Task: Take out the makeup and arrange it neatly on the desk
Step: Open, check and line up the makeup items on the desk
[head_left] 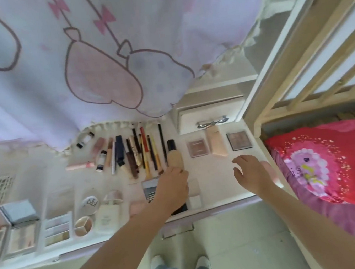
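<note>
Across the desk (214, 169) the makeup already lies in rough groups; pencils and brushes (143, 150) run side by side in the middle, tips pointing away from me, so each one can be seen and picked singly; two compacts (197, 148) sit at the right with a pale tube (216, 143) between them, just below the little drawer (209, 115); palettes and boxes (51, 229) line the near edge at the left, open faces up.

My left hand (173, 186) reaches down onto the foundation bottle (175, 156), the fingertips on its near end; whether they pinch it or only nudge it I cannot tell, since the back of the hand hides the fingers; I judge I am squaring it to match the row beside it. My right hand (251, 172) hovers over bare desk near the right edge, fingers loosely spread, holding nothing; it seems ready to steady or take the next piece.

Under my left wrist a dark palette (150, 190) lies partly hidden; it looks like the next thing to straighten; the curtain (79, 68) hangs over the far side, so the row stops short of it.
</note>
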{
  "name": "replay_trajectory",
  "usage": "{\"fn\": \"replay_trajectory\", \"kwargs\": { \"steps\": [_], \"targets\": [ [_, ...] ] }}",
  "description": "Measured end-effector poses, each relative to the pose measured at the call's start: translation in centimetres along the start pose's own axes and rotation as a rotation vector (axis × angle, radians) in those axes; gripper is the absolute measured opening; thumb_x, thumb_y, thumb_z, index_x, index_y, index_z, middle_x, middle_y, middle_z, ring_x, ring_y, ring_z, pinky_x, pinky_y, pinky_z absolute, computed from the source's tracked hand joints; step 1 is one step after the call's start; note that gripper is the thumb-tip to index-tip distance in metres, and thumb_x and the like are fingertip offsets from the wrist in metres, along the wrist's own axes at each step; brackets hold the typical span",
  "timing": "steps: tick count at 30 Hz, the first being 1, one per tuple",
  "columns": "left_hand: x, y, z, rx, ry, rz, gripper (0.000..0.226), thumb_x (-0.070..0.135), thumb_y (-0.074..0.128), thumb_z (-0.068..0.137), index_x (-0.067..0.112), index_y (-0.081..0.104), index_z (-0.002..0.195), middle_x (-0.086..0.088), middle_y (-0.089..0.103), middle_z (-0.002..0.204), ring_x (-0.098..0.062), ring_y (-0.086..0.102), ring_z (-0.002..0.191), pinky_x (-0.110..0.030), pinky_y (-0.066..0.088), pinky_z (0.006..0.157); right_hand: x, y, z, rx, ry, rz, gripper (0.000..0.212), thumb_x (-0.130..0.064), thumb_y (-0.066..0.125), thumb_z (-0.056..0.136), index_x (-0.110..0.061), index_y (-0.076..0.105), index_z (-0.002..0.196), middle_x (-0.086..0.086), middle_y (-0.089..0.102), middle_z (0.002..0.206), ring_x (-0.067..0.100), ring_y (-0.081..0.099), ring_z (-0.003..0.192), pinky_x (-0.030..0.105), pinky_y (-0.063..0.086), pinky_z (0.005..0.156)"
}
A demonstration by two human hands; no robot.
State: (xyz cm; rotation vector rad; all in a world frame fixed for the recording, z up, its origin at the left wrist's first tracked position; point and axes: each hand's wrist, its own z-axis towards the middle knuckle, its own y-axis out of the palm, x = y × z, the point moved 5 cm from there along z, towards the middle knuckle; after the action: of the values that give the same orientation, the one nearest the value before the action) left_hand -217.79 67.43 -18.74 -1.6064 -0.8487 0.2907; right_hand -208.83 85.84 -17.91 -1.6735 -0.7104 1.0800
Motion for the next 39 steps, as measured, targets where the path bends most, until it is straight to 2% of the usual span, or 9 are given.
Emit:
{"fn": "replay_trajectory", "kwargs": {
  "steps": [3,9,15,19,23,27,32,35,39],
  "targets": [
    [1.9,0.6,1.4,-0.023,0.038,0.009,0.035,0.018,0.037,0.093,0.01,0.046,0.126,-0.007,0.045,0.132,-0.021,0.037,0.124,-0.031,0.031,0.101,3.1,-0.6,0.0,0.027,0.051,-0.002,0.031,-0.004,0.061,0.079,0.004,0.062,0.108,0.02,0.063,0.11,0.036,0.055,0.109,0.042,0.043,0.091],
    [4.7,2.0,5.0,-0.112,0.112,-0.023,0.036,0.019,0.035,0.095,0.01,0.043,0.129,-0.006,0.04,0.136,-0.02,0.032,0.127,-0.032,0.033,0.102,9.4,0.6,-0.5,-0.237,0.356,-0.213,0.073,-0.052,0.063,0.076,-0.019,0.032,0.134,0.009,0.037,0.137,0.028,0.036,0.126,0.038,0.037,0.102],
    [7.4,2.9,7.9,-0.202,0.155,-0.139,0.038,0.018,0.036,0.095,0.011,0.041,0.132,-0.006,0.04,0.135,-0.022,0.033,0.125,-0.03,0.031,0.102,9.8,1.7,0.2,-0.23,0.389,-0.062,0.07,-0.039,0.068,0.071,-0.014,0.034,0.128,0.01,0.045,0.124,0.028,0.043,0.113,0.034,0.044,0.09],
    [8.6,2.3,9.6,-0.232,0.038,-0.414,0.043,0.025,0.048,0.093,0.013,0.04,0.134,-0.004,0.04,0.138,-0.018,0.036,0.126,-0.023,0.028,0.103,10.2,0.4,1.2,-0.287,0.377,0.403,0.067,-0.025,0.075,0.066,-0.018,0.042,0.123,0.002,0.053,0.113,0.02,0.053,0.099,0.027,0.046,0.082],
    [9.7,-0.4,10.9,-0.316,-0.123,-0.983,0.056,0.019,0.063,0.085,0.015,0.037,0.135,0.005,0.051,0.12,-0.004,0.052,0.102,-0.012,0.046,0.082,8.8,-4.4,3.8,-0.357,0.124,0.668,0.063,-0.033,0.073,0.054,-0.027,0.049,0.112,-0.004,0.058,0.114,0.013,0.056,0.1,0.019,0.046,0.076],
    [11.1,-4.2,10.9,-0.189,-0.066,-1.196,0.045,0.005,0.062,0.083,0.025,0.047,0.12,0.014,0.056,0.108,0.012,0.059,0.089,-0.011,0.05,0.073,6.2,-9.4,6.4,-0.442,-0.183,0.651,0.055,-0.028,0.074,0.056,-0.043,0.048,0.102,-0.019,0.056,0.106,0.003,0.055,0.099,0.014,0.045,0.081],
    [12.3,-6.8,8.9,0.066,-0.096,-1.353,0.051,0.008,0.068,0.074,0.02,0.049,0.12,-0.006,0.057,0.12,-0.012,0.058,0.105,-0.027,0.053,0.081,4.4,-12.8,7.8,-0.493,-0.448,0.602,0.061,-0.019,0.079,0.06,-0.043,0.049,0.107,-0.028,0.049,0.113,-0.014,0.048,0.104,0.003,0.04,0.083],
    [12.9,-8.3,7.8,0.174,-0.102,-1.447,0.055,0.006,0.064,0.063,0.015,0.051,0.116,-0.004,0.058,0.114,-0.012,0.059,0.098,-0.03,0.051,0.08,3.2,-14.1,8.1,-0.506,-0.606,0.539,0.064,-0.018,0.081,0.065,-0.045,0.045,0.11,-0.033,0.035,0.118,-0.02,0.038,0.108,-0.002,0.035,0.084],
    [13.3,-9.9,6.7,0.294,-0.113,-1.559,0.067,0.009,0.068,0.057,0.003,0.047,0.121,-0.007,0.057,0.107,-0.022,0.057,0.09,-0.034,0.047,0.075,2.0,-16.0,8.1,-0.493,-0.76,0.555,0.063,-0.012,0.08,0.064,-0.049,0.046,0.102,-0.029,0.038,0.122,-0.009,0.044,0.112,0.008,0.039,0.093]
  ]
}}
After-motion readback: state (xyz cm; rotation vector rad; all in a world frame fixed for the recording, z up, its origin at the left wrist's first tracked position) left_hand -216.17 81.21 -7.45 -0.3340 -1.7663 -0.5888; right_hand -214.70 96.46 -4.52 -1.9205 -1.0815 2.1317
